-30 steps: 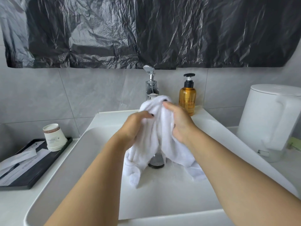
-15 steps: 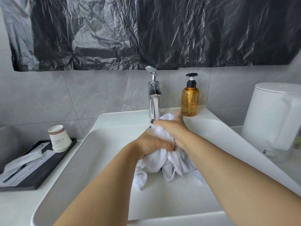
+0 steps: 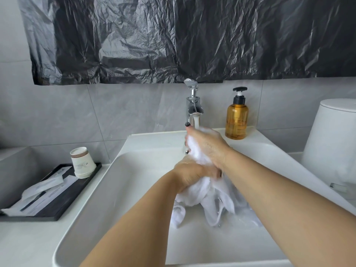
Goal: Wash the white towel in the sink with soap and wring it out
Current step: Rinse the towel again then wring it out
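Note:
The white towel (image 3: 200, 191) is bunched between both my hands over the white sink (image 3: 123, 182), its wet ends trailing into the basin. My right hand (image 3: 207, 146) grips the upper part of the towel just under the chrome tap (image 3: 193, 110), from which water runs onto it. Lower and to the left, my left hand (image 3: 190, 173) grips the towel's middle. Both hands look wet and foamy. An amber soap bottle (image 3: 236, 120) with a black pump stands on the sink's back ledge, right of the tap.
A white lidded bin (image 3: 333, 149) stands at the right. A black tray (image 3: 55, 191) with paper packets and stacked paper cups (image 3: 81, 162) lies on the counter at the left. Black plastic sheeting (image 3: 183, 39) covers the wall above.
My hands lowered the towel from tap height into the basin, then the right hand slid back up under the tap while the left stayed lower. The camera view shifted left.

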A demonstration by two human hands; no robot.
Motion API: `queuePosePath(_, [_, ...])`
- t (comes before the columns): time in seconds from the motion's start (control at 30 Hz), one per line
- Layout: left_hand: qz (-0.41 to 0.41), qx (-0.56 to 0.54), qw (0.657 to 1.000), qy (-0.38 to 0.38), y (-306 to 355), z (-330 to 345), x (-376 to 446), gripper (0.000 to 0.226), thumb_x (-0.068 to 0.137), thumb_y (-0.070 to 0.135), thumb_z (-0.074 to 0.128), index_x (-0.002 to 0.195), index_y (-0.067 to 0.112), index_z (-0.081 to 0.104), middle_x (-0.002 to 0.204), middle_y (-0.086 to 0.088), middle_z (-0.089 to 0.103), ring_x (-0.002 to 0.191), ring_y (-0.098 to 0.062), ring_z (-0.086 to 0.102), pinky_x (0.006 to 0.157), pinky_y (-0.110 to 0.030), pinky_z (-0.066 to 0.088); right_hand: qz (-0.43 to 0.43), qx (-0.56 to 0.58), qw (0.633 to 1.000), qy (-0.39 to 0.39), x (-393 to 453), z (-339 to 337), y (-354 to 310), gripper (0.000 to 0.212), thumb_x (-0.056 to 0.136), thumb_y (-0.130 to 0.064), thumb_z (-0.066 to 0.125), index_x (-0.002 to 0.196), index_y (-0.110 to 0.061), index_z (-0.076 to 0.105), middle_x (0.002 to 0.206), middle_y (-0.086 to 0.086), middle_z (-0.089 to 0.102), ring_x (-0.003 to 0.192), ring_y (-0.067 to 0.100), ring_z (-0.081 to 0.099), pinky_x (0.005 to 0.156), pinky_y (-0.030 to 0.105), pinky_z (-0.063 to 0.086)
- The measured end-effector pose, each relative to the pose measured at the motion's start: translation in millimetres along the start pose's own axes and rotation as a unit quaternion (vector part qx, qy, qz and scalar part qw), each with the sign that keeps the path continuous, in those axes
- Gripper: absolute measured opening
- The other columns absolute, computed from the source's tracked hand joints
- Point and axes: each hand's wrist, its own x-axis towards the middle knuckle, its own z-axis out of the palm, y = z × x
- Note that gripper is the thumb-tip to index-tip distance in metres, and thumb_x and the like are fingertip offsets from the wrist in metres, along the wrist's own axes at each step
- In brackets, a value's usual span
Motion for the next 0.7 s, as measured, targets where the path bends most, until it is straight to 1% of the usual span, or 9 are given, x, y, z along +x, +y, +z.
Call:
queuePosePath(0.1, [-0.008,0.021,1.0,0.014,2.7,3.5,0.4,0.017,0.075,0.005,0.073,0.088,0.014,0.067,0.069,0.002,0.068,0.051,-0.002,0.065,0.049,-0.013,0.048,-0.015,-0.065,0.995,0.071,4.2,1.7,4.6,0.03,0.089,-0.036,0.066,0.067,-0.016,0.065,0.055,-0.001,0.058,0.052,0.018,0.054,0.052,0.022,0.043])
queuePosePath(0.17, [-0.01,0.045,0.998,0.036,1.9,5.2,3.2,0.013,0.073,0.012,0.074,0.08,0.017,0.065,0.059,0.007,0.064,0.041,0.002,0.058,0.041,-0.011,0.043,0.004,-0.045,0.995,0.087,6.1,3.0,4.2,0.029,0.086,-0.022,0.065,0.058,-0.014,0.064,0.045,-0.002,0.052,0.049,0.02,0.049,0.055,0.029,0.04])
queuePosePath(0.33, [0.005,0.113,0.992,0.047,0.1,8.8,9.6,0.011,0.066,0.019,0.074,0.071,0.02,0.064,0.056,0.009,0.063,0.052,-0.007,0.063,0.051,-0.02,0.047,0.061,-0.045,0.992,0.099,4.8,-4.1,2.9,0.03,0.08,0.002,0.048,0.054,-0.011,0.055,0.052,0.003,0.047,0.045,0.016,0.043,0.05,0.022,0.039])
queuePosePath(0.37, [0.01,0.108,0.993,0.055,0.6,7.7,8.6,0.011,0.066,0.019,0.074,0.073,0.019,0.066,0.06,0.006,0.065,0.057,-0.01,0.064,0.054,-0.022,0.049,0.094,-0.016,0.995,0.039,0.8,-5.9,-1.2,0.031,0.082,0.001,0.052,0.053,-0.01,0.055,0.05,0.005,0.047,0.042,0.014,0.044,0.049,0.02,0.04])
queuePosePath(0.43, [0.021,0.068,0.995,0.068,2.6,3.4,7.6,0.016,0.07,0.017,0.074,0.084,0.012,0.069,0.071,-0.003,0.071,0.063,-0.013,0.067,0.057,-0.025,0.051,0.091,-0.03,0.992,-0.079,-3.9,-11.5,-2.5,0.025,0.085,-0.014,0.067,0.061,-0.012,0.061,0.056,0.006,0.058,0.051,0.01,0.054,0.054,0.023,0.049])
queuePosePath(0.47, [0.025,0.038,0.996,0.077,3.2,0.4,8.0,0.02,0.071,0.016,0.074,0.089,0.01,0.07,0.076,-0.007,0.074,0.065,-0.015,0.069,0.059,-0.026,0.053,0.073,-0.008,0.994,-0.075,1.0,-14.6,-0.9,0.019,0.085,-0.027,0.072,0.073,-0.014,0.065,0.07,0.007,0.066,0.064,0.012,0.062,0.065,0.028,0.055])
queuePosePath(0.57, [0.016,-0.079,0.991,0.105,5.7,-7.7,9.2,0.022,0.075,0.014,0.072,0.097,0.008,0.07,0.075,-0.007,0.075,0.067,-0.02,0.072,0.063,-0.028,0.055,0.009,-0.061,0.997,-0.052,0.5,-29.6,7.5,0.054,0.074,-0.058,0.075,0.111,-0.02,0.066,0.109,0.009,0.072,0.103,0.026,0.068,0.102,0.047,0.049])
queuePosePath(0.63, [0.001,-0.186,0.976,0.115,8.5,-11.9,12.7,0.034,0.074,0.015,0.071,0.106,0.003,0.068,0.081,-0.013,0.076,0.073,-0.028,0.074,0.07,-0.034,0.058,0.044,-0.135,0.979,-0.148,-8.4,-38.1,16.3,0.075,0.064,-0.071,0.073,0.117,-0.018,0.067,0.114,0.006,0.072,0.113,0.024,0.065,0.109,0.045,0.042])
queuePosePath(0.7, [0.001,-0.264,0.956,0.131,10.7,-15.4,16.1,0.056,0.061,0.021,0.076,0.113,0.002,0.067,0.096,-0.021,0.074,0.084,-0.034,0.074,0.074,-0.04,0.06,0.064,-0.231,0.952,-0.19,-18.0,-41.1,22.0,0.073,0.066,-0.069,0.074,0.119,-0.021,0.066,0.114,0.003,0.072,0.113,0.018,0.064,0.109,0.04,0.041])
